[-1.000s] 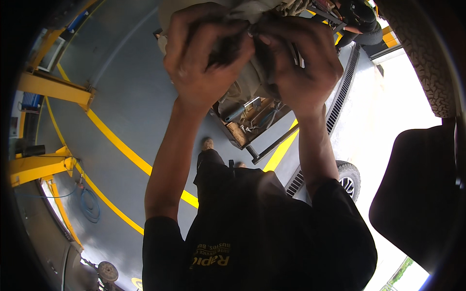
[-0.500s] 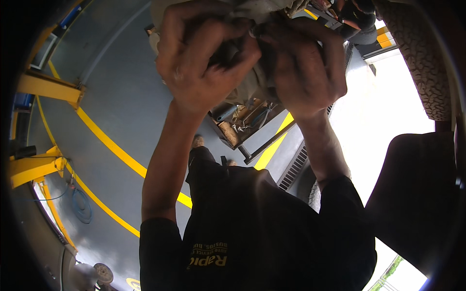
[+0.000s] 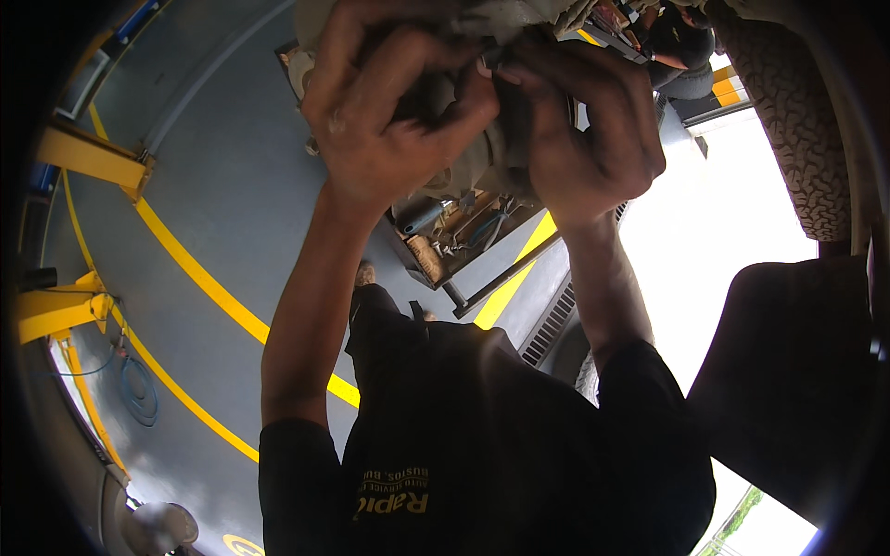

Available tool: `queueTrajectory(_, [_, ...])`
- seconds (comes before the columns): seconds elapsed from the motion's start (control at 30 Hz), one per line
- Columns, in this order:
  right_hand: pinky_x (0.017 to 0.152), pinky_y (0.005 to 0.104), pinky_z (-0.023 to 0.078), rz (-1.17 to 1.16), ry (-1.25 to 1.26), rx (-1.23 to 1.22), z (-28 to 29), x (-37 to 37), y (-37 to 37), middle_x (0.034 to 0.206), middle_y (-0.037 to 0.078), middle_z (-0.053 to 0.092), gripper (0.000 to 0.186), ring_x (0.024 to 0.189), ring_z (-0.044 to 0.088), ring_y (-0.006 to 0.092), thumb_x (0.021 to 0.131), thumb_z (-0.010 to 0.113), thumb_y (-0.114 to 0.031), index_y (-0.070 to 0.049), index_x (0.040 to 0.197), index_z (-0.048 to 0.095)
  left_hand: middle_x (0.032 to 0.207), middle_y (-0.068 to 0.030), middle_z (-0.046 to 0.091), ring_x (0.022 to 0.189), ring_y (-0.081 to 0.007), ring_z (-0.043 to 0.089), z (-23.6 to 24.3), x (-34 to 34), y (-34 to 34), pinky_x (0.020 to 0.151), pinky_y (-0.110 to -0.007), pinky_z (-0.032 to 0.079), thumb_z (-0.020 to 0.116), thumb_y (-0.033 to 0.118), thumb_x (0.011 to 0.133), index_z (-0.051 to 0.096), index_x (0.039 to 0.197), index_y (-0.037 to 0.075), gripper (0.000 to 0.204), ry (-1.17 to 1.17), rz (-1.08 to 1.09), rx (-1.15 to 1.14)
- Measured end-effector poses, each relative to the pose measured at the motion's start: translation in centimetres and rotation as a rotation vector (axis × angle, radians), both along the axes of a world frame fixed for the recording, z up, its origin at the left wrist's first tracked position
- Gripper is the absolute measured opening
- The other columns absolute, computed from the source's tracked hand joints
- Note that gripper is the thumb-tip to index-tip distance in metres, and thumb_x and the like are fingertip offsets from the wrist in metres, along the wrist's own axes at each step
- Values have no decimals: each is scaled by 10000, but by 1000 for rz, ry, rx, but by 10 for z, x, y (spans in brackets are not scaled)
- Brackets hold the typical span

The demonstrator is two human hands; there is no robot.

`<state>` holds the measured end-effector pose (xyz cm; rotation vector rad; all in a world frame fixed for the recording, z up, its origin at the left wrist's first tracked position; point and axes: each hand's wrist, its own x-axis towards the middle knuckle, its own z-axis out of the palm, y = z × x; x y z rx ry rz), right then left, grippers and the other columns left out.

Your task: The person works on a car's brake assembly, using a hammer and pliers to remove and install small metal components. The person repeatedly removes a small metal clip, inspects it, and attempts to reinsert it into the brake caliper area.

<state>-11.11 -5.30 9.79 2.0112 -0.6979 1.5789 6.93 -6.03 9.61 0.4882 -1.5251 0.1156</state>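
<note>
Both hands are raised at the top of the view against a grey, grimy metal assembly (image 3: pixel 501 23). My left hand (image 3: pixel 385 120) has bent fingers, with thumb and index tip pinched at a small dark piece on that assembly. My right hand (image 3: pixel 589 125) faces it with curled fingers, its fingertips meeting at the same spot. The piece is mostly hidden and too small to name. Just below the hands, an open toolbox (image 3: pixel 422 250) holds a blue-handled tool (image 3: pixel 422 218), a wooden-handled brush or similar item and several metal tools.
A treaded tire (image 3: pixel 788 120) hangs at the upper right, with a black flap (image 3: pixel 760 371) below it. Yellow lift arms (image 3: pixel 83 148) stand on the left, near a coiled blue hose (image 3: pixel 139 389). A co-worker (image 3: pixel 677 42) is bent down at the top right. A floor grate (image 3: pixel 547 320) runs behind my right arm.
Both hands stay at the same small piece, the fingers shifting slightly and my right wrist turning a little. The floor, lift and toolbox have moved slightly leftward in the view.
</note>
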Motion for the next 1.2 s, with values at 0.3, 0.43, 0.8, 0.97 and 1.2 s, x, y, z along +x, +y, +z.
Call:
queueTrajectory(0.3, [761,307,524,17,-29,28,-1,2,0,961,27,756,284,892,681,176,662,767,28,-114,905,808,1006,-181,651,866,-295,663,-7,1,-5,723,-377,537,830,22,679,668,829,22,220,-32,18,-41])
queueTrajectory(0.43, [761,300,536,0,-30,64,0,3,5,967,43,744,296,882,685,181,682,757,73,-94,922,808,1017,-182,648,869,-296,660,-12,-4,-10,728,-386,537,836,22,728,668,836,21,200,7,6,-75])
queueTrajectory(0.8, [753,311,525,-76,-16,64,5,8,5,957,55,721,337,867,668,213,621,751,63,-90,918,798,1090,-161,683,966,-313,680,-10,6,-1,798,-381,553,922,189,741,690,1120,12,478,-42,47,120])
queueTrajectory(0.97, [731,314,556,-128,24,48,6,9,9,944,77,721,284,858,696,221,681,758,105,-47,917,793,1037,-151,687,908,-299,686,-12,4,-9,760,-375,555,910,150,725,707,1113,17,457,23,-68,41])
queueTrajectory(1.2, [702,305,586,-155,108,-21,9,9,12,941,95,715,239,884,699,231,713,812,115,-18,910,785,1045,-105,698,893,-219,701,-16,6,-2,717,-337,570,934,143,670,739,902,59,314,18,-4,102])
